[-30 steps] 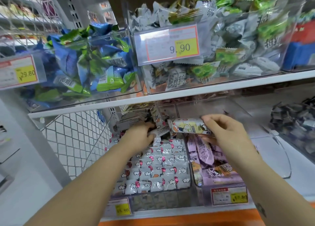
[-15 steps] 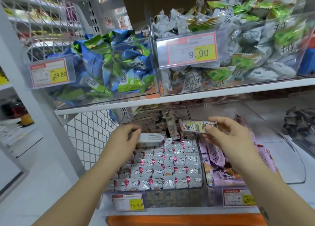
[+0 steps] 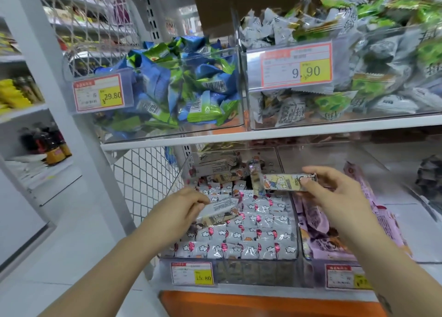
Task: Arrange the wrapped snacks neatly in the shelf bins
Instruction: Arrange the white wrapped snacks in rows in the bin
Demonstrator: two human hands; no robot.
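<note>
Store shelving filled the view, its white shelf board [image 3: 263,134] carrying clear bins above and below. Low down, the left hand [image 3: 184,206] pinched a flat wrapped snack [image 3: 221,207] between thumb and curled fingers, holding it tilted just above the lower left bin [image 3: 253,272]. The right hand [image 3: 334,192] gripped a cartoon-printed bar [image 3: 284,182] by its right end, fingers curled over it, keeping it roughly level over the back of that same bin.

Beneath both hands, white wrapped snacks [image 3: 253,233] with red and cloud prints lay in tidy rows, while looser pieces sat jumbled behind them. A price tag [image 3: 192,273] reading 15.80 hung on the bin's front. Just beside it, to the right, purple packets [image 3: 318,223] filled the neighbouring bin. A white mesh panel [image 3: 141,180] closed the shelf's left side. On the upper shelf, blue and green packets [image 3: 181,87] were heaped in one bin and grey and green packets [image 3: 373,77] in the next.
</note>
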